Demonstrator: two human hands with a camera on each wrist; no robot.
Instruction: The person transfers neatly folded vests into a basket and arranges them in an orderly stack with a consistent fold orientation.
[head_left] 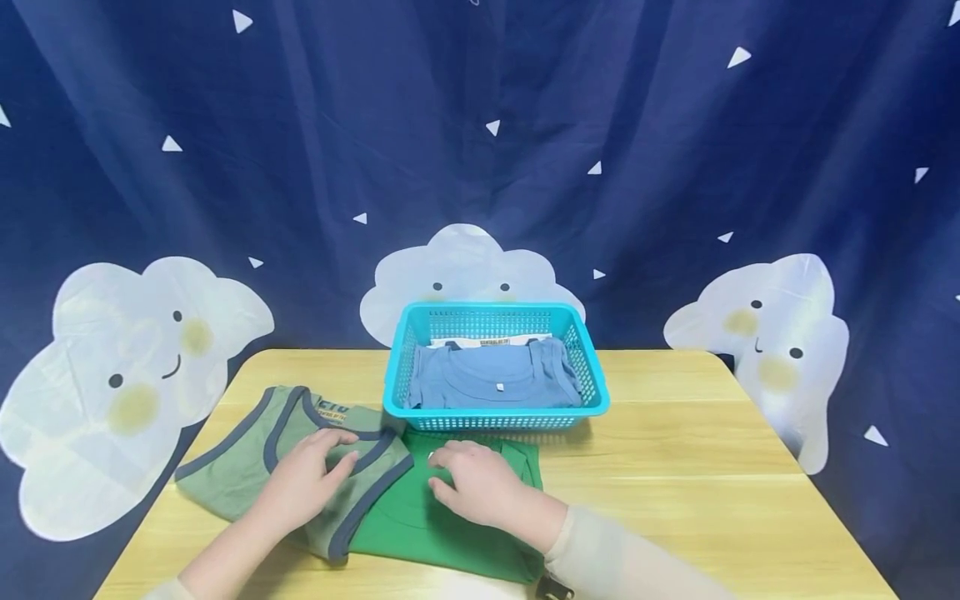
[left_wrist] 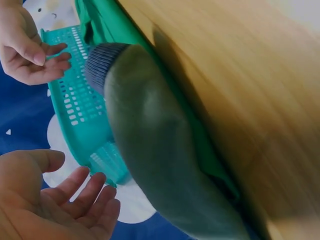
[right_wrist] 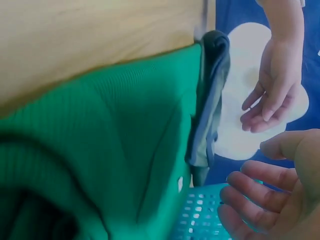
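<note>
On the table's left side lies an olive-green tank top (head_left: pixel 247 458) with dark trim, partly over a folded green garment (head_left: pixel 420 521). My left hand (head_left: pixel 309 479) hovers over the tank top, fingers relaxed and holding nothing. Above the green garment is my right hand (head_left: pixel 480 483), its fingers loosely bent and nothing gripped. In the left wrist view the left hand (left_wrist: pixel 65 200) shows spread fingers beside the tank top (left_wrist: pixel 150 135). The right wrist view has the right hand (right_wrist: pixel 270 190) with relaxed fingers near the green garment (right_wrist: pixel 135 115).
Behind the garments stands a turquoise basket (head_left: pixel 495 422), holding a folded blue garment (head_left: pixel 491 375) with a white printed one (head_left: pixel 480 341) behind it. The wooden table (head_left: pixel 697 492) extends to the right. A dark blue curtain (head_left: pixel 420 167) with clouds hangs at the back.
</note>
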